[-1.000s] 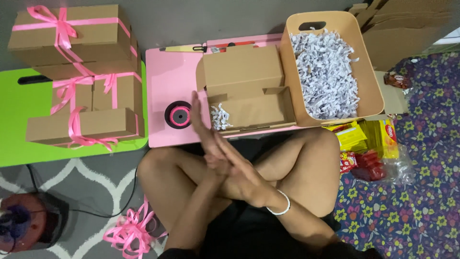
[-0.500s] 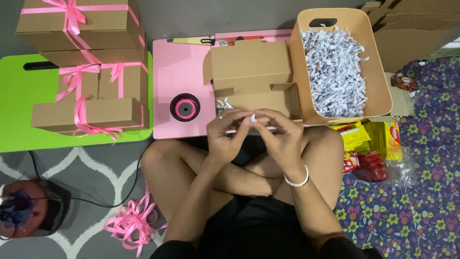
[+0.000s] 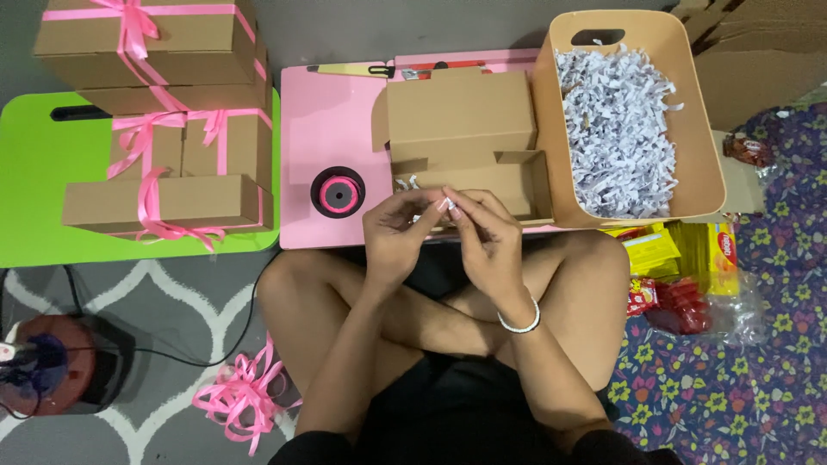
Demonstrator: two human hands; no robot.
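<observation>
While a sec ago both palms were pressed flat together above the crossed legs, the hands have since come apart and lifted toward the open cardboard box (image 3: 469,142) on the pink lap table (image 3: 332,129). Half a sec back they were already near this spot; now fingertips meet just at the box's front edge, so the rubbing-together is over and fine finger work has taken its place.

Left hand (image 3: 398,231): wrist bent, fingers curled narrow, thumb & forefinger pinched near a small pale bit, probably a scrap of shredded paper; too small to tell for sure. Right hand (image 3: 487,234): same curl, fingertips pointing in toward the left hand's, almost touching it; white bangle (image 3: 519,324) on the wrist. Whether either hand really grips anything can't be told. Both forearms rise from the lap, elbows tucked in.

Box sits w/ flaps up, a few paper shreds inside its front compartment, directly beyond the fingertips. Just right of it, touching the table edge, a tan bin (image 3: 699,129) full of white shredded paper (image 3: 616,129). Left of the hands on the pink table: a black spool of pink ribbon (image 3: 338,191). Further left, a green table (image 3: 43,189) carries a stack of closed boxes tied w/ pink ribbon (image 3: 164,120). Loose pink ribbon bows (image 3: 241,396) lie on the grey rug by the left knee; snack packets (image 3: 680,267) by the right knee.
</observation>
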